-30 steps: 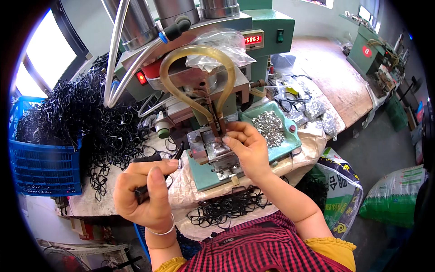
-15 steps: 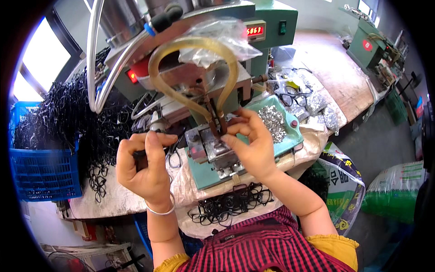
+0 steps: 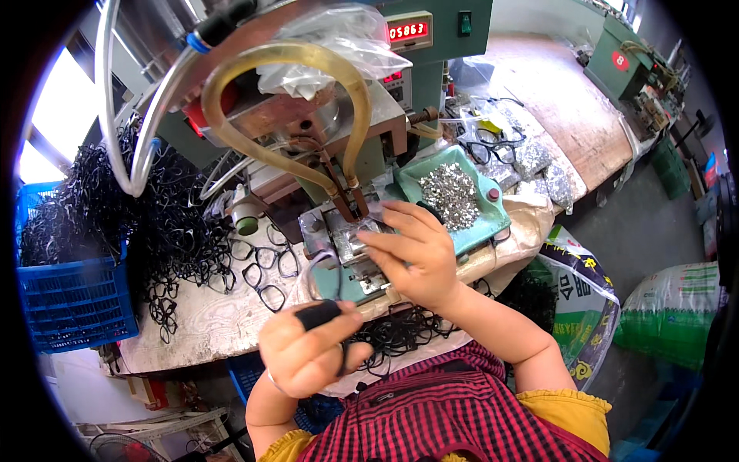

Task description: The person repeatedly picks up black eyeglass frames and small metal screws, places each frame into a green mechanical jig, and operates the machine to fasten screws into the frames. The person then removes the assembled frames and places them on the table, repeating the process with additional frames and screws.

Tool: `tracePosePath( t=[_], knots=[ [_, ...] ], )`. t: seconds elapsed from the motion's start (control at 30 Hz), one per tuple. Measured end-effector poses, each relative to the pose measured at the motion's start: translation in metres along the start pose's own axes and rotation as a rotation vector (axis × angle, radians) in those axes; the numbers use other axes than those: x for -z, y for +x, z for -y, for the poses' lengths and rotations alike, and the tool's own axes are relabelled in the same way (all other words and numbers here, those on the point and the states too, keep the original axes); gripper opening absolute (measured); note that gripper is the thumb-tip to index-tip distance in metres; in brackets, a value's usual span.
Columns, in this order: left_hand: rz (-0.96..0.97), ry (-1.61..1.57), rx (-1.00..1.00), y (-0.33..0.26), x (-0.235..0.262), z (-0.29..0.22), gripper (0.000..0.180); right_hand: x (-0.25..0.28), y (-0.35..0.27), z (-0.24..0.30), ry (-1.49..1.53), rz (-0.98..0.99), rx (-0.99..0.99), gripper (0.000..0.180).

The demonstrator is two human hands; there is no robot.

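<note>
My left hand (image 3: 312, 350) is closed around a black glasses frame (image 3: 337, 279), which is smeared by motion and partly hidden by the fingers. A black wrap (image 3: 317, 314) covers one of its fingers. My right hand (image 3: 419, 258) hovers beside the metal fixture (image 3: 350, 240) of a bench machine, its fingers stretched out and apart. I can make out nothing held in it. Directly over the fixture, two copper-brown electrodes (image 3: 351, 205) point down, fed by a looped yellowish hose (image 3: 296, 52). Right of them sits a green tray (image 3: 493, 208) of small shiny metal parts (image 3: 450, 196).
Black glasses frames lie on the table (image 3: 196, 327) and heap over a blue basket (image 3: 73, 304) at left. More frames (image 3: 400, 331) lie at the front edge. Clear bags (image 3: 531, 158) of parts rest beyond the tray. White-green sacks (image 3: 666, 316) stand on the floor at right.
My left hand has come down and nearer to me, with the glasses frame now showing beside the fixture. My right hand's fingers have opened away from the electrodes. The whole view has shifted slightly.
</note>
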State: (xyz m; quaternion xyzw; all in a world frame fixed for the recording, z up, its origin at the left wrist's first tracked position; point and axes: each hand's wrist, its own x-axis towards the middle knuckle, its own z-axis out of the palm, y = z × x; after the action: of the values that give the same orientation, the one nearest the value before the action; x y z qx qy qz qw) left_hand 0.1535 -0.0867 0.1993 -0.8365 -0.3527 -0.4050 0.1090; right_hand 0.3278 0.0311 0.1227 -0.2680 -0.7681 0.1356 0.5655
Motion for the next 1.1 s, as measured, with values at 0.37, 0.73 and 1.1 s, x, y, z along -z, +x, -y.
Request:
tracePosePath(
  t=[0.37,0.73,1.1],
  knots=[
    [0.148,0.044,-0.234,0.027,-0.046,0.003,0.032,0.053,-0.014,-0.105,-0.041,-0.310,-0.725,0.013],
    [0.122,-0.008,0.340,-0.036,-0.010,-0.025,0.024,0.036,-0.019,-0.073,-0.048,-0.144,-0.631,0.012],
    [0.722,-0.120,1.750,-0.325,0.013,-0.132,0.027,0.014,-0.034,-0.076,0.397,-0.286,-0.686,0.013]
  ],
)
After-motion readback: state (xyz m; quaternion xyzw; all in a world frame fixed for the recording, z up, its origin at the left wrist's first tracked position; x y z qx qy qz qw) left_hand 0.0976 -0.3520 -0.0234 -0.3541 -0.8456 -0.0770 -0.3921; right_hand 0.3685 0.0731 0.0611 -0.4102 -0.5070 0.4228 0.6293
